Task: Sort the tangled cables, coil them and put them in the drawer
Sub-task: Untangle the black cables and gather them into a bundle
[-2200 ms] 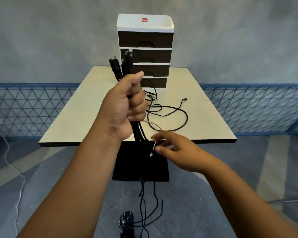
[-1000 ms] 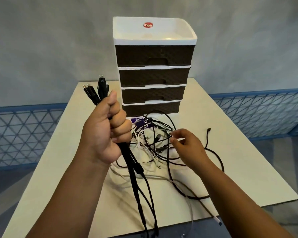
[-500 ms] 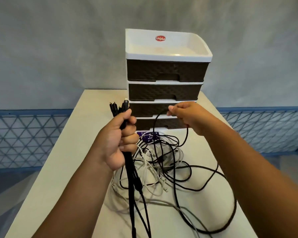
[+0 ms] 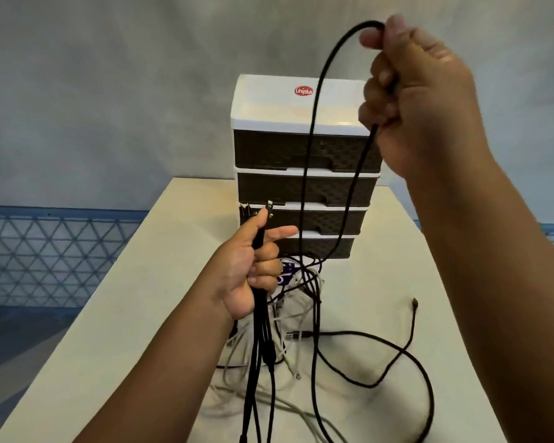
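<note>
My right hand (image 4: 419, 100) was fisted on a black cable (image 4: 311, 161), raised high, its loop hanging straight down to the tangle (image 4: 298, 302) on the tabletop (image 4: 125, 314). My left hand (image 4: 250, 266) clamped a bundle of black cables (image 4: 259, 340) upright, plugs up, before the drawer unit (image 4: 285, 148).

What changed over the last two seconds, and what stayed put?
The right hand took hold of a black cable from the tangle and raised it high. The left hand kept gripping its bundle of black cables; the drawers stayed shut.
</note>
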Available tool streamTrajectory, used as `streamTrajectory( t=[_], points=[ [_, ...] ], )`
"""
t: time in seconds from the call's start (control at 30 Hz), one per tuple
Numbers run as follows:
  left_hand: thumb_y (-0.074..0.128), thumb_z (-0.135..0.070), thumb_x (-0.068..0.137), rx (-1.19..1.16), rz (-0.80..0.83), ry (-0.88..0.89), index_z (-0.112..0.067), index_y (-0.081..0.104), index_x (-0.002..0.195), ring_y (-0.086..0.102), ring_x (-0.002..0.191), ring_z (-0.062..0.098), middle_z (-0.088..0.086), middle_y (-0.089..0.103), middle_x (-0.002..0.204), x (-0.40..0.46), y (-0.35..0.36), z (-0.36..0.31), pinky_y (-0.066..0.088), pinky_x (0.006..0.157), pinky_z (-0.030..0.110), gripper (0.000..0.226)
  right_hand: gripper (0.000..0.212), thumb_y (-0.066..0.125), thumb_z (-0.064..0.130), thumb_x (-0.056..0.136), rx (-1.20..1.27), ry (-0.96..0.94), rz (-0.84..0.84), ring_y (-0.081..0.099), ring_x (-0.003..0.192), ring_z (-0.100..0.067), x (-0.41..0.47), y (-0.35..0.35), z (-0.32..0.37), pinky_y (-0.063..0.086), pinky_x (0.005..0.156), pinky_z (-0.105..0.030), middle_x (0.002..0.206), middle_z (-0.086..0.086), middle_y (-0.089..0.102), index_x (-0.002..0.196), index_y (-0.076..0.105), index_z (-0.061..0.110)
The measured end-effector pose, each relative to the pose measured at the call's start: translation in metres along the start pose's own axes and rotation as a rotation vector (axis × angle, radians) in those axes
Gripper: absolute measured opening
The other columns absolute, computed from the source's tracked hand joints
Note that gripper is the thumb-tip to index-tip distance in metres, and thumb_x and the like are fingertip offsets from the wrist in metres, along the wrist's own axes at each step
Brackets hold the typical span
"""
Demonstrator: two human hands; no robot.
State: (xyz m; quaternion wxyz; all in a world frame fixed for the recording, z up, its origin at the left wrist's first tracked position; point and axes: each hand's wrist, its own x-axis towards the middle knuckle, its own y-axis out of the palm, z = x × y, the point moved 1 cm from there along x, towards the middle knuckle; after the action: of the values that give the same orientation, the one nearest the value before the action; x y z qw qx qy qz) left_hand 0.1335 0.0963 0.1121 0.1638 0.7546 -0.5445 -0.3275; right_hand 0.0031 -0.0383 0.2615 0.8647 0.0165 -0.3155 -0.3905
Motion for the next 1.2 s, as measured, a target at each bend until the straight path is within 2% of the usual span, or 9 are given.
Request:
streamTrajectory(
  t=[0.13, 0.3, 0.37, 0.47, 0.63, 0.7, 0.8, 0.93, 1.2],
  points=[
    [0.046, -0.067, 0.088, 0.058, 0.074, 0.022, -0.012, 0.066, 0.116, 0.016, 0.037, 0.001, -0.009, 0.02, 0.049, 0.004, 0.015, 0.007, 0.011, 0.035, 0.014, 0.064, 0.022, 0.052, 0.02, 0.101, -0.18, 0.072, 0.15, 0.023, 0.046, -0.011, -0.015, 0.004, -0.009, 0.018, 0.046, -0.023, 0.064, -0.004, 0.034, 0.09, 0.067, 0.009],
    [0.051, -0.058, 0.087, 0.128, 0.157, 0.028, -0.02, 0.055, 0.071, 0.008, 0.043, 0.004, -0.009, 0.015, 0.052, -0.001, 0.02, 0.006, 0.007, 0.037, 0.016, 0.041, 0.019, 0.052, 0.022, 0.101, -0.388, 0.034, -0.127, 0.036, 0.05, -0.014, -0.018, -0.028, -0.034, 0.031, 0.046, -0.028, 0.065, -0.005, 0.043, 0.088, 0.065, 0.016],
    [0.05, -0.052, 0.09, 0.078, 0.174, 0.034, -0.021, 0.051, 0.067, 0.007, 0.043, 0.004, -0.009, 0.014, 0.051, -0.002, 0.017, 0.002, 0.008, 0.035, 0.014, 0.039, 0.007, 0.055, 0.027, 0.097, -0.772, -0.006, -0.246, 0.055, 0.071, -0.015, -0.024, -0.054, -0.05, 0.052, 0.066, -0.04, 0.083, -0.001, 0.058, 0.097, 0.061, 0.023],
    [0.047, -0.049, 0.091, -0.014, 0.189, 0.03, -0.021, 0.05, 0.062, 0.007, 0.041, 0.004, -0.009, 0.016, 0.046, -0.002, 0.015, -0.002, 0.011, 0.033, 0.013, 0.04, 0.017, 0.061, 0.034, 0.092, -1.144, -0.144, -0.289, 0.055, 0.094, -0.017, -0.072, -0.066, -0.079, 0.046, 0.084, -0.034, 0.102, 0.002, 0.057, 0.104, 0.057, 0.023],
    [0.044, -0.048, 0.093, -0.095, 0.221, 0.031, -0.02, 0.052, 0.064, 0.007, 0.039, 0.004, -0.008, 0.011, 0.05, -0.001, 0.017, -0.007, 0.012, 0.032, 0.012, 0.041, 0.028, 0.062, 0.055, 0.087, -1.143, 0.296, 0.547, 0.047, 0.067, -0.006, -0.161, -0.04, -0.143, 0.038, 0.059, -0.029, 0.071, 0.011, 0.049, 0.084, 0.055, 0.028],
    [0.042, -0.048, 0.096, -0.11, 0.201, 0.051, -0.02, 0.054, 0.068, 0.008, 0.039, 0.003, -0.007, 0.015, 0.044, -0.001, 0.015, -0.01, 0.013, 0.031, 0.012, 0.041, 0.028, 0.059, 0.041, 0.095, -1.199, 0.338, 0.644, 0.043, 0.064, -0.004, -0.167, -0.042, -0.154, 0.032, 0.059, -0.026, 0.067, 0.013, 0.045, 0.071, 0.047, 0.03],
    [0.044, -0.047, 0.095, -0.102, 0.142, 0.11, -0.018, 0.066, 0.093, 0.008, 0.04, 0.003, -0.006, 0.024, 0.04, -0.003, 0.007, -0.016, 0.014, 0.03, 0.013, 0.036, 0.034, 0.054, 0.03, 0.099, -1.102, 0.403, 0.587, 0.047, 0.06, -0.002, -0.155, -0.046, -0.14, 0.037, 0.057, -0.023, 0.064, 0.011, 0.051, 0.066, 0.046, 0.032],
    [0.048, -0.044, 0.091, -0.105, 0.054, 0.139, -0.011, 0.059, 0.127, 0.008, 0.043, 0.004, -0.007, 0.019, 0.045, -0.004, -0.003, -0.013, 0.012, 0.033, 0.012, 0.05, 0.029, 0.045, 0.024, 0.104, -0.63, 0.468, 0.303, 0.05, 0.051, -0.014, -0.128, -0.047, -0.109, 0.04, 0.051, -0.021, 0.055, 0.002, 0.051, 0.081, 0.059, 0.012],
    [0.053, -0.041, 0.091, -0.043, 0.038, 0.108, -0.016, 0.064, 0.078, 0.02, 0.031, 0.0, -0.01, 0.022, 0.043, -0.015, -0.014, 0.003, 0.011, 0.031, 0.012, 0.03, 0.032, 0.039, 0.024, 0.105, 0.152, 0.59, -0.088, 0.042, 0.047, -0.015, -0.09, -0.029, -0.087, 0.037, 0.048, -0.024, 0.06, -0.003, 0.036, 0.08, 0.053, 0.01]
  ],
)
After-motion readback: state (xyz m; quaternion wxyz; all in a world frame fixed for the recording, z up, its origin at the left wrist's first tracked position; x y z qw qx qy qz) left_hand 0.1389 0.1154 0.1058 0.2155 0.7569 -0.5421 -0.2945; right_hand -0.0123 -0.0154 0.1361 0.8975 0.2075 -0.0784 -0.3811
